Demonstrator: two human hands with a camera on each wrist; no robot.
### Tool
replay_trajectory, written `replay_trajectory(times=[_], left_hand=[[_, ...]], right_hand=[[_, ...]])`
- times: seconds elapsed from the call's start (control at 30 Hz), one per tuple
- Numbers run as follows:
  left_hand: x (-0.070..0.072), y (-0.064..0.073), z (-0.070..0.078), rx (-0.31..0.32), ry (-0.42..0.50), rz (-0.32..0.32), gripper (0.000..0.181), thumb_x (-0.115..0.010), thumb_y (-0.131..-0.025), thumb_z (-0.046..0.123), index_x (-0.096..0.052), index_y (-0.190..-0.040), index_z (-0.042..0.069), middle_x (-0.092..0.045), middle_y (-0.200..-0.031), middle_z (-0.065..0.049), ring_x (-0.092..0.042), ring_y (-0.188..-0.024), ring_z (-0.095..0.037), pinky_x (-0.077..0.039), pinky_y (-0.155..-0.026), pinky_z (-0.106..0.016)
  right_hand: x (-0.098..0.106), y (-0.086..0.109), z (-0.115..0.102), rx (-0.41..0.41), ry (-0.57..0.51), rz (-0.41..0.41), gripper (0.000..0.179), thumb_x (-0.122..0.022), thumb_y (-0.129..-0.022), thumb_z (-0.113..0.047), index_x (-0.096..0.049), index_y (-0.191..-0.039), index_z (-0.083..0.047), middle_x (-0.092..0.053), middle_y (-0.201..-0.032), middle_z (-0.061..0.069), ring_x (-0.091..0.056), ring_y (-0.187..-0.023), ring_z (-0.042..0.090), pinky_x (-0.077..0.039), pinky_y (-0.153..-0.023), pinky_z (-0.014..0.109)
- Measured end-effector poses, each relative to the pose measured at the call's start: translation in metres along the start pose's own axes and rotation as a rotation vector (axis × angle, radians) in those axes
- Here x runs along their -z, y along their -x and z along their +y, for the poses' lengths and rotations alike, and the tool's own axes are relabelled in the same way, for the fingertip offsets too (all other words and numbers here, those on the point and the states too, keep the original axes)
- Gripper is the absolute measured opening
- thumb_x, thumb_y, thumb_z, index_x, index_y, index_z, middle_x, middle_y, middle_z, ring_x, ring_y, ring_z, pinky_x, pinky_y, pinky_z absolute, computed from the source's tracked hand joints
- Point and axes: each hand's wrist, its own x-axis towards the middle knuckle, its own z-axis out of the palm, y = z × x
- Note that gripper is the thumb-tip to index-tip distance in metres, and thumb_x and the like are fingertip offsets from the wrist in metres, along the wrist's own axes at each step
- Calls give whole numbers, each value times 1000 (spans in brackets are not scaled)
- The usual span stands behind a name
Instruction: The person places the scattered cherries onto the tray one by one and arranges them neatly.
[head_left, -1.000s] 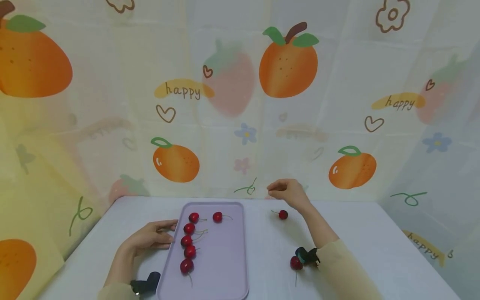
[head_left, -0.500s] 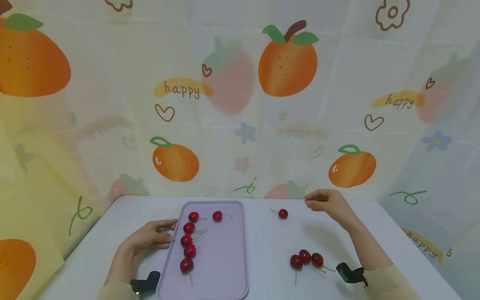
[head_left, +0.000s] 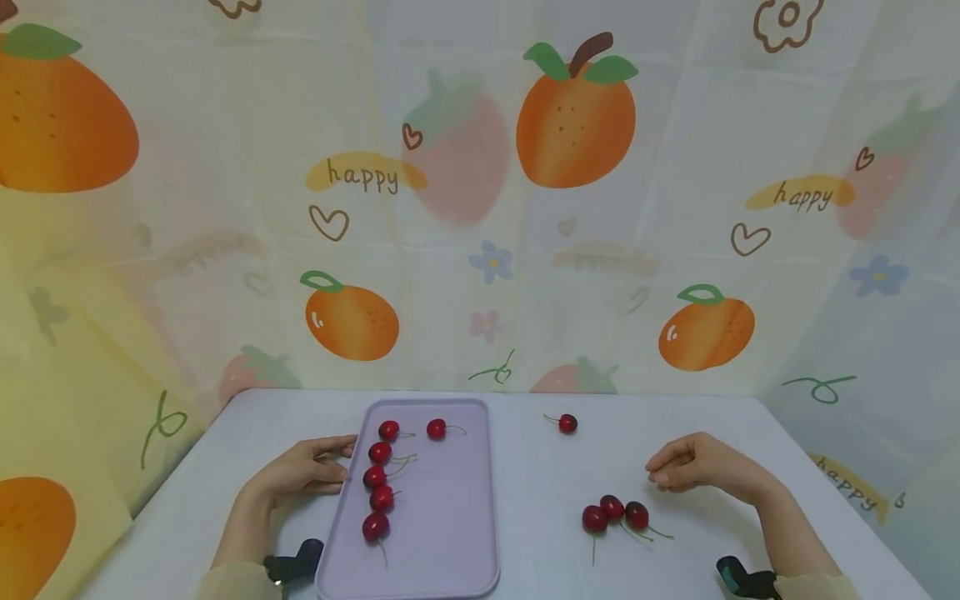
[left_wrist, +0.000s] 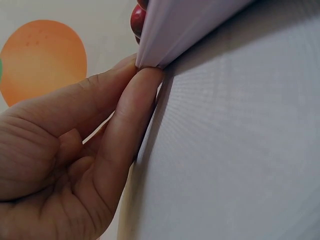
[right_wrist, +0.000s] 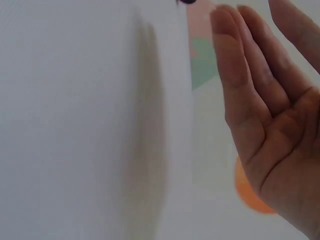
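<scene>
My left hand [head_left: 303, 471] is beside the lilac tray [head_left: 442, 533], its fingertips and thumb touching the tray's left edge. In the left wrist view, the thumb [left_wrist: 132, 110] reaches straight to the tray's outer wall [left_wrist: 172, 32]. Several red cherries with stems form a column along the tray's left side, including a front cherry [head_left: 376, 527]. A separate cherry [head_left: 437, 429] lies at the tray's back. My right hand [head_left: 705, 467] hovers over the table at the right, fingers loosely bent and holding nothing. Near it lie three clustered cherries [head_left: 612, 507].
One more cherry [head_left: 567, 423] lies alone toward the back of the white table [head_left: 532, 467], right of the tray. A fruit-printed curtain [head_left: 442, 325] rises behind the table. Dark wrist cameras sit by both sleeves, such as the right wrist camera [head_left: 744, 578].
My right hand has swung rightward and then down toward the front, uncovering the cluster of three cherries. The left hand and the cherries have stayed where they were.
</scene>
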Motion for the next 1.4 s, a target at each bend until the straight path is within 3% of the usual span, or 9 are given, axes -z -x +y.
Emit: replay_trajectory(times=[0.33, 0.77, 1.4], left_hand=[[-1, 1, 0, 16, -3, 16, 73, -72, -87, 12, -38, -150, -1, -49, -138, -28, -68, -94, -14, -63, -81, -30], [0, 2, 1, 0, 4, 5, 73, -72, -87, 11, -37, -149, -2, -48, -137, -29, -68, -92, -13, -63, -81, -29], [1, -1, -3, 0, -10, 16, 73, -73, -87, 12, -38, -149, -1, -50, -135, -27, -68, -91, -13, -63, -80, -29]], right_hand=[[-3, 9, 32, -25, -28, -140, 30, -68, -90, -17, -70, -108, 7, -76, -99, 3, -69, -86, 9, -60, -76, 23], [-12, 12, 31, -69, -105, -265, 32, -72, -86, -14, -69, -103, 13, -75, -82, -2, -68, -73, 7, -61, -67, 22], [-31, 8, 13, -114, 85, -180, 23, -81, -74, -6, -69, -86, 10, -63, -61, -5, -58, -53, 3, -52, -50, 16]])
